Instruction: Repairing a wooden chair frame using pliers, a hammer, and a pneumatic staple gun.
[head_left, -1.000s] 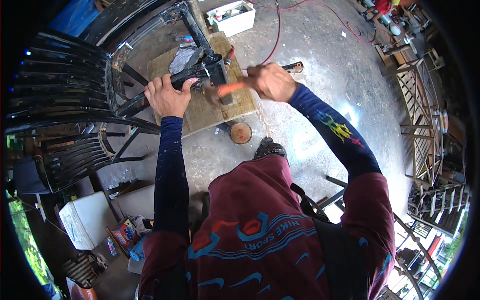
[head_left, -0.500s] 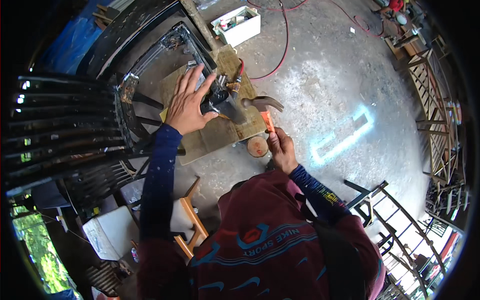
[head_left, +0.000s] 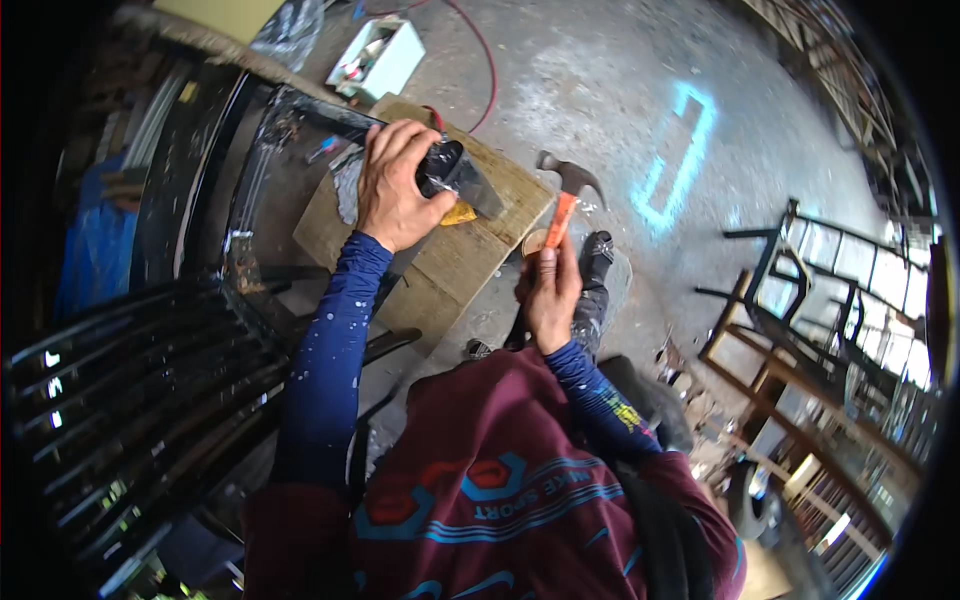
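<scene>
My right hand (head_left: 550, 300) is closed round the orange handle of a claw hammer (head_left: 563, 215), its grey head raised past the near right edge of a low wooden bench (head_left: 440, 275). Over that bench, my left hand (head_left: 392, 195) curls its fingers round the end of a black frame piece (head_left: 440, 160), thumb to the right. My palm hides part of this piece. A flat grey blade-like part (head_left: 483, 192) sticks out beside it, and something yellow (head_left: 458, 213) lies underneath. The rest of the black frame (head_left: 330, 115) runs off to the far left.
A black slatted chair (head_left: 150, 400) stands at the left. Beyond the bench are a white box (head_left: 385, 60) of supplies and a red hose (head_left: 492, 70) on the concrete floor. Dark chair frames (head_left: 790, 260) stand at the right. My shoe (head_left: 598, 248) is beside the bench.
My left hand has gone from spread fingers to curling round the black piece. The hammer has risen and turned more upright in my right hand. The whole view has shifted.
</scene>
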